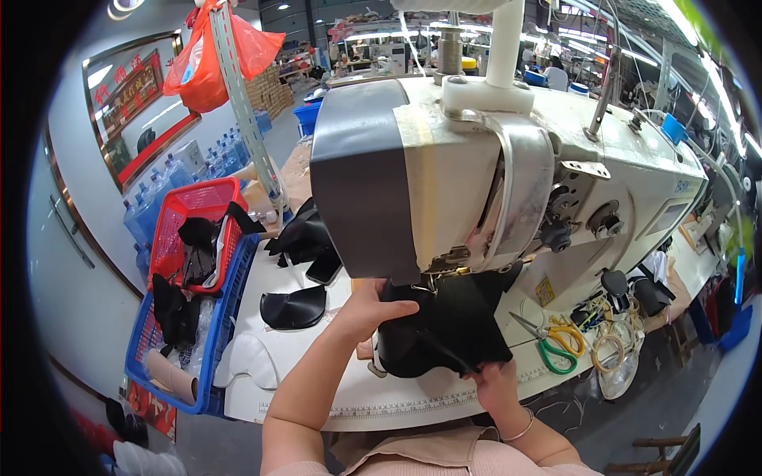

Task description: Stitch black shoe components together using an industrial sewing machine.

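Observation:
A black leather-like piece (429, 337) lies curved under the needle area of a large sewing machine (460, 174). My left hand (371, 311) grips its left edge, the thumb stretched over the top and the other fingers mostly hidden behind it. At the near right corner, my right hand (494, 382) pinches the lower edge between closed fingers. The presser foot (429, 284) sits just above the piece, partly hidden by the machine head. Left of my left hand, a separate curved black piece (294, 308) rests on the white table (333, 401).
Green-handled scissors (557, 357), yellow-handled scissors (567, 337) and a tape roll (609, 353) lie at the right. On the left, a red basket (186, 194) sits over a blue crate (210, 393). More black pieces (305, 234) and a white shaped piece (248, 361) lie nearby.

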Tool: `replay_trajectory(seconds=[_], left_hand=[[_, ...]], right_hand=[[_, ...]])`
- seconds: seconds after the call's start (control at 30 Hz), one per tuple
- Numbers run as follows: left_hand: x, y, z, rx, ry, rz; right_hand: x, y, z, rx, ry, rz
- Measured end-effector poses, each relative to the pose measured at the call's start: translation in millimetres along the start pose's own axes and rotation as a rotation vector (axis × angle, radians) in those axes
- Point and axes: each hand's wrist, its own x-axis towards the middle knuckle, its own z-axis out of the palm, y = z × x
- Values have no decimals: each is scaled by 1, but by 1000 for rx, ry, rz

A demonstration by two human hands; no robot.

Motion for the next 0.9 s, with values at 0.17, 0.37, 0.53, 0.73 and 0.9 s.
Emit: replay_trajectory(seconds=[0.17, 0.37, 0.53, 0.73, 0.9], left_hand=[[-4, 14, 3, 137, 36, -9], [5, 24, -1, 161, -102, -9], [-2, 7, -8, 129, -63, 87], [-3, 5, 2, 142, -14, 39], [-10, 5, 6, 132, 32, 16]], right_hand=[[-21, 17, 13, -413, -142, -323], [7, 20, -8, -544, -315, -354], [23, -21, 23, 20, -102, -156], [28, -32, 16, -91, -84, -287], [46, -55, 18, -78, -168, -163]])
